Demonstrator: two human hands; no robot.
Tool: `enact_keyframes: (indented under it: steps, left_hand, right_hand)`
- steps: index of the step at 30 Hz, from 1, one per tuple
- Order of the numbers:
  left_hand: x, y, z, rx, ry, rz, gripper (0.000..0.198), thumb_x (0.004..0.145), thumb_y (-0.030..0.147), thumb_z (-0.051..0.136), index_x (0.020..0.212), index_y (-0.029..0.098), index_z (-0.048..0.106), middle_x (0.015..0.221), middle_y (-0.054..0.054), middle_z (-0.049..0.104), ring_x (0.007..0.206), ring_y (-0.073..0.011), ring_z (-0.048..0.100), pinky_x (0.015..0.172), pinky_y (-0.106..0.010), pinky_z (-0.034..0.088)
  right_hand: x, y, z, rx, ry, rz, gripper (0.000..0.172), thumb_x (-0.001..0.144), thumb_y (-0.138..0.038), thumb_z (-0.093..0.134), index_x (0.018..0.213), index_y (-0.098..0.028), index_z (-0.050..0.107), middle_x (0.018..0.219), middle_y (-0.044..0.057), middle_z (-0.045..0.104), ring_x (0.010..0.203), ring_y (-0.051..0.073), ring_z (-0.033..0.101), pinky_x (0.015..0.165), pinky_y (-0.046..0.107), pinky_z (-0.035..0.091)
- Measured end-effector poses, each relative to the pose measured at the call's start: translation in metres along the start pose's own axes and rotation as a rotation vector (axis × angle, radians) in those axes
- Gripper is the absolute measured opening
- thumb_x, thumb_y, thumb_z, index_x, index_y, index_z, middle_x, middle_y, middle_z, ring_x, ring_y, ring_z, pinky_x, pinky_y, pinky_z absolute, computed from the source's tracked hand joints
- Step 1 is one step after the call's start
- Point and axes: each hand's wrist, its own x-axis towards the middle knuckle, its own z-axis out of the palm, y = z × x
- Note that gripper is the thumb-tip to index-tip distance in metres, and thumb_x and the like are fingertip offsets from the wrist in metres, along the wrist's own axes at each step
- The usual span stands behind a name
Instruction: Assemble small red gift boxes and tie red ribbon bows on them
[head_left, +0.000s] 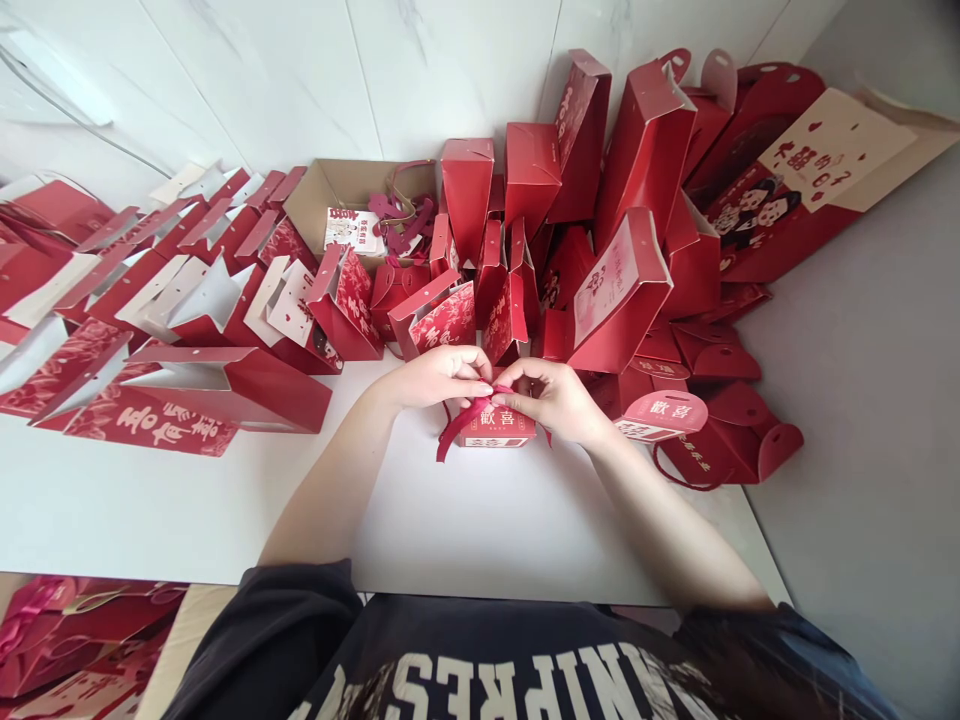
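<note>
A small red gift box [495, 428] with pale printed characters sits on the white table in front of me. Dark red ribbon [459, 428] crosses its top, with one tail hanging down the left side. My left hand [450, 377] pinches the ribbon above the box from the left. From the right, my right hand [551, 398] pinches it too, the fingertips of both hands almost meeting. The exact shape of the ribbon between the fingers is partly hidden.
Rows of open red gift bags [277, 385] stand at left. A cardboard box [319, 195] behind holds ribbons and cards. Taller red boxes [469, 190] and handled boxes [720, 440] crowd the right, by a grey wall [862, 400]. More red packaging [82, 640] lies below the table's front edge.
</note>
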Motion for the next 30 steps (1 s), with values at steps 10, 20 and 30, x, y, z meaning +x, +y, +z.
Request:
enact_keyframes:
  steps: [10, 20, 30]
  left_hand:
    - [0.000, 0.002, -0.002, 0.003, -0.002, -0.019, 0.017, 0.089, 0.032, 0.063, 0.090, 0.016, 0.058, 0.077, 0.001, 0.067, 0.068, -0.0111, 0.064, 0.071, -0.027, 0.053]
    - [-0.001, 0.001, -0.003, -0.019, -0.009, -0.021, 0.022, 0.087, 0.036, 0.067, 0.090, 0.016, 0.059, 0.078, 0.001, 0.064, 0.069, -0.0104, 0.063, 0.074, -0.028, 0.054]
    - [0.002, 0.004, 0.004, -0.097, 0.060, -0.067, 0.021, 0.087, 0.033, 0.066, 0.084, 0.015, 0.056, 0.075, -0.001, 0.065, 0.069, -0.0114, 0.063, 0.067, -0.025, 0.052]
  right_hand:
    - [0.001, 0.006, -0.004, 0.053, -0.032, -0.175, 0.006, 0.089, -0.026, 0.070, 0.090, -0.022, 0.074, 0.092, 0.005, 0.068, 0.076, 0.017, 0.061, 0.067, 0.031, 0.047]
    - [0.003, 0.007, -0.001, 0.092, -0.014, -0.029, 0.017, 0.096, -0.036, 0.060, 0.105, -0.021, 0.060, 0.095, 0.003, 0.066, 0.072, 0.014, 0.058, 0.063, 0.028, 0.048]
    - [-0.011, -0.019, -0.008, -0.719, -0.118, -0.469, 0.021, 0.101, -0.022, 0.048, 0.110, -0.025, 0.067, 0.103, 0.007, 0.064, 0.091, 0.019, 0.063, 0.063, 0.030, 0.048]
